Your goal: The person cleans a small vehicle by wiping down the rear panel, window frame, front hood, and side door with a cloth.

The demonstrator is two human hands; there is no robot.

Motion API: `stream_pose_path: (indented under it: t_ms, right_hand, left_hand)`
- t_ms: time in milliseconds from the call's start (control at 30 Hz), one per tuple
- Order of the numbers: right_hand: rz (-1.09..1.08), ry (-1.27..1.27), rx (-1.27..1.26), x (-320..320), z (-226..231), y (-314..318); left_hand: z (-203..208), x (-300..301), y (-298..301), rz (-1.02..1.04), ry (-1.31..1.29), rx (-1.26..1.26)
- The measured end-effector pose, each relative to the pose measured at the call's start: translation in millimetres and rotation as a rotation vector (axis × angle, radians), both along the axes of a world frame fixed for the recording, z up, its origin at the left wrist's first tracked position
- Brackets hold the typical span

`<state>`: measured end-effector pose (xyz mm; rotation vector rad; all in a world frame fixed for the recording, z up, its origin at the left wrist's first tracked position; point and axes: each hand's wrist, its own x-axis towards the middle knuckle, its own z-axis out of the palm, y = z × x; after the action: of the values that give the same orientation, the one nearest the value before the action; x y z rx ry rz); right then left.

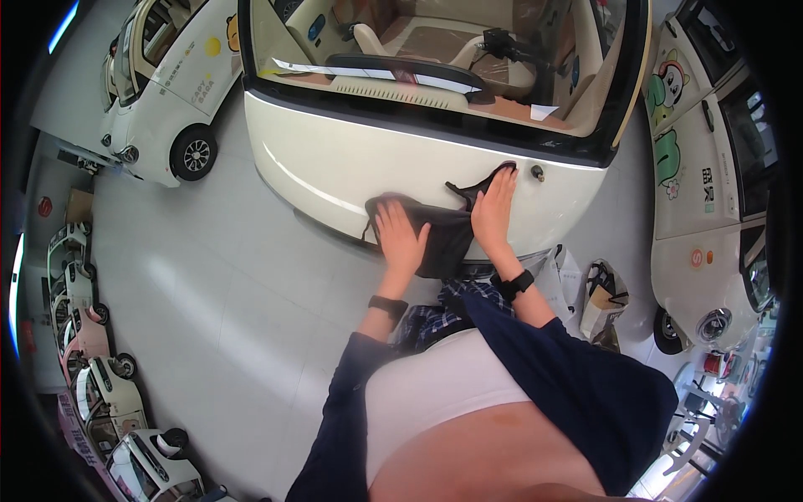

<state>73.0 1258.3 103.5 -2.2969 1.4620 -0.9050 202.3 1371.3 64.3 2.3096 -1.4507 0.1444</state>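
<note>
A dark, soft fabric piece [445, 243] lies over the cream front panel [326, 159] of a small car, with its lower part hanging over the front edge. On its left part my left hand [400, 237] rests flat, fingers stretched out. My right hand [493, 211] presses on its right side, fingers extended and pointing up toward the windshield. A narrow black strip [462, 194] of the same dark material sticks out to the left of my right fingers. Whether the fabric is a bag, cover or garment I cannot tell.
Above the panel is the windshield, with a steering wheel [506, 71] inside. A small black knob [537, 173] stands right of my right hand. Bags [604, 297] sit on the floor at right. Other small cars [703, 192] stand on both sides.
</note>
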Motion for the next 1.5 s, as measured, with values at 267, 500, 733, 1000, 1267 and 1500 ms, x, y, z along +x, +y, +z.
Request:
stream_pose_path:
  t_ms: [267,500,733,1000,1267,1500]
  right_hand:
    - [-0.117,-0.006,-0.163,9.4,12.4,-43.1]
    - [-0.005,0.063,-0.23,28.6,15.7,-47.3]
    - [0.118,0.269,-0.328,95.0,24.7,-44.8]
    - [0.383,0.351,-0.401,203.0,26.8,-42.5]
    - [0.339,0.546,-0.476,253.7,22.3,-42.2]
    - [0.374,0.431,-0.497,263.7,25.4,-37.1]
  left_hand:
    - [29.1,-34.6,-65.9,-0.253,0.015,-0.058]
    - [28.9,-27.6,-63.9,-0.387,0.047,-0.118]
    - [14.5,5.7,-41.8,-0.306,0.103,-0.165]
    - [-3.4,81.5,-15.7,-0.191,0.066,-0.156]
    - [-16.0,139.2,5.0,-0.07,0.18,-0.138]
    - [-11.0,140.0,7.6,0.008,0.133,-0.146]
